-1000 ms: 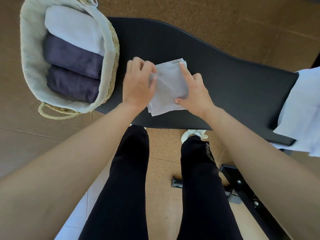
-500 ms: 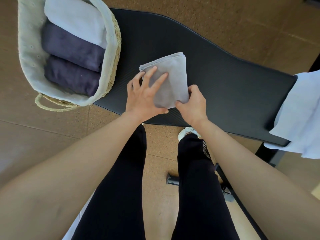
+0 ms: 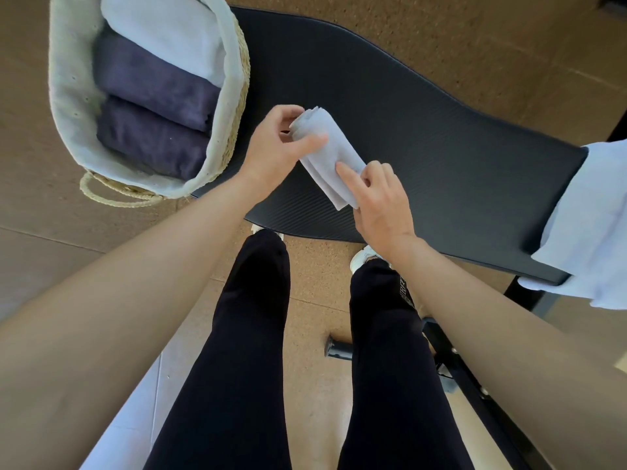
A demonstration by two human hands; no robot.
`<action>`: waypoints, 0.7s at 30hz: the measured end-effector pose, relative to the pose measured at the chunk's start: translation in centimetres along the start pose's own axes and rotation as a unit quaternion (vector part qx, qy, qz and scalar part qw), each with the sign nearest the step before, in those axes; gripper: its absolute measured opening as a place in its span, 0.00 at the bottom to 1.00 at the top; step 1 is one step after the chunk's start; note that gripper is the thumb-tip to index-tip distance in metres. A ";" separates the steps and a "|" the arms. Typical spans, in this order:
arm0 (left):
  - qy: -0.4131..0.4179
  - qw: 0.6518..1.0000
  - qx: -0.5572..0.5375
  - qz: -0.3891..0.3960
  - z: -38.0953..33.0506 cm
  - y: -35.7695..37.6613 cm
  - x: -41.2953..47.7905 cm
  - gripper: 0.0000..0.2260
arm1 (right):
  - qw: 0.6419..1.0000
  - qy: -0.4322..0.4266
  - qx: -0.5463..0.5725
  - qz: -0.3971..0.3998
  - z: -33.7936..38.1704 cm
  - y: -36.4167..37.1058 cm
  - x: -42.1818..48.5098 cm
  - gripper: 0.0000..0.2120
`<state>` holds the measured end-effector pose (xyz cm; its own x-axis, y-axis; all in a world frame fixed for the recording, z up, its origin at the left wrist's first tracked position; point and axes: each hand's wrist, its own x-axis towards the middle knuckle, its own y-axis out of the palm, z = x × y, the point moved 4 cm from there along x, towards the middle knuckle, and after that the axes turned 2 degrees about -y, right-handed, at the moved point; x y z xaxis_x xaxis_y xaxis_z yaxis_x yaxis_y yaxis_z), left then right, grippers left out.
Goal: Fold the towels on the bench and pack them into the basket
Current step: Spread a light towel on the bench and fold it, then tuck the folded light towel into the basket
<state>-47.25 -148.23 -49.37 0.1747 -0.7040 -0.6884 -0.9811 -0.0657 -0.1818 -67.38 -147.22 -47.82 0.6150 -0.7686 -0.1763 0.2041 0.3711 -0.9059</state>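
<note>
Grey towel (image 3: 327,154) looks light and limp: my left hand (image 3: 274,150) fingers pinch its far end, right hand (image 3: 380,198) fingers clamp its near end, both over the desk (image 3: 441,130).

Floor (image 3: 458,39): speckled brown cork-like tiles, thin seams. Pale strip (image 3: 112,432) at 7 o'clock. Black metal frame (image 3: 475,385) at 4 o'clock. Even, bright light; soft shadows.

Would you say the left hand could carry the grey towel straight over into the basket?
Probably yes: the left hand grips the grey towel beside the basket, with nothing between, though three towels fill it.
</note>
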 end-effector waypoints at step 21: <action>0.040 0.911 0.396 0.111 -0.6 -1.4 1.1 0.25 | 0.901 0.260 0.272 0.214 -0.6 -0.1 1.3 0.20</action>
<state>-45.77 -149.30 -49.49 -0.0582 -0.6885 -0.7229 -0.6187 0.5931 -0.5152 -67.02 -148.61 -48.16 0.3150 -0.5814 -0.7502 0.4635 0.7839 -0.4130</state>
